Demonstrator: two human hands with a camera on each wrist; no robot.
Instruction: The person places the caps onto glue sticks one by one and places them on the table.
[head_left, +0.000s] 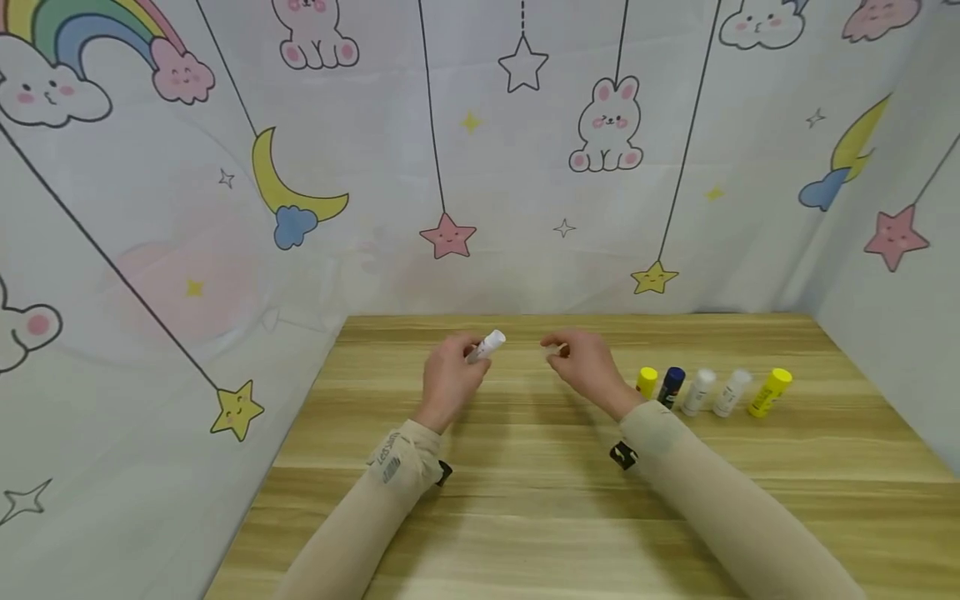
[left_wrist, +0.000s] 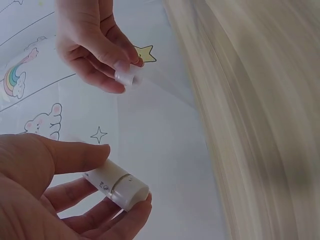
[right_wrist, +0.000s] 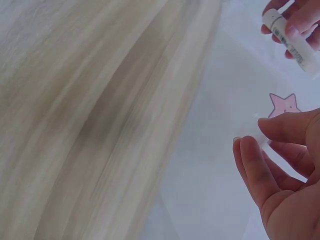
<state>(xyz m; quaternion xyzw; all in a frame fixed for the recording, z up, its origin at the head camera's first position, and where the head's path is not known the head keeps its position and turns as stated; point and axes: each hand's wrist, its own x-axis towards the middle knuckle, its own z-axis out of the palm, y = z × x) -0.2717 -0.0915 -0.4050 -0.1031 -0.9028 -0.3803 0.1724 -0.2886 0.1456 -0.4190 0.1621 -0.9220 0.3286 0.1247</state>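
Note:
Near the middle of the table, my left hand (head_left: pixel 448 375) grips a white glue stick (head_left: pixel 487 345) between thumb and fingers. The stick is tilted, with small print along its barrel in the left wrist view. A short gap to the right, my right hand (head_left: pixel 588 365) pinches a small translucent cap (left_wrist: pixel 126 75) with thumb and fingertips. Cap and stick are apart, both held above the tabletop. In the right wrist view the fingers hide most of the cap.
On the right of the wooden table (head_left: pixel 480 517) stands a row: a yellow glue stick (head_left: pixel 647 381), a dark blue one (head_left: pixel 672 387), two white ones (head_left: pixel 699 392) and another yellow one (head_left: pixel 770 392). A white cloth with cartoon prints (head_left: pixel 360 167) hangs behind and at the sides.

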